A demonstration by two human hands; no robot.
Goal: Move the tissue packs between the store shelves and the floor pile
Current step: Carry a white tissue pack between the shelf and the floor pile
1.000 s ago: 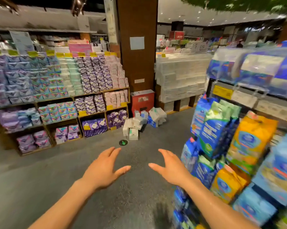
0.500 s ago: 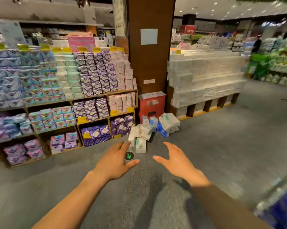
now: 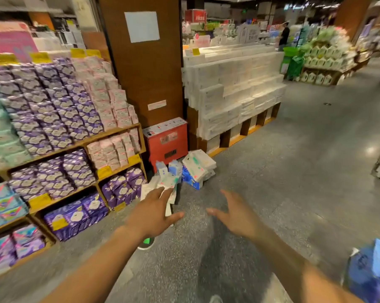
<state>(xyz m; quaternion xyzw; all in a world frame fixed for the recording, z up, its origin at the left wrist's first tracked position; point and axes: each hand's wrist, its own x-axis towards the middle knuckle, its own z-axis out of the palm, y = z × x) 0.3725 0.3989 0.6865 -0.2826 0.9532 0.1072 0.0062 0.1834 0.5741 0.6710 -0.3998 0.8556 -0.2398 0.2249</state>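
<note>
Floor (image 3: pixel 272 193) holds tissue packs (image 3: pixel 195 169) leaning askew; left hand (image 3: pixel 154 215), right hand (image 3: pixel 235 215) spread.

Left grip (image 3: pixel 153 215) hides part of floor pile (image 3: pixel 197 165).

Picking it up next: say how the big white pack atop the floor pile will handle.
The white pack looks soft-wrapped, so probably light and squashy. It lies tilted on other packs, so a push may slide it off.
</note>
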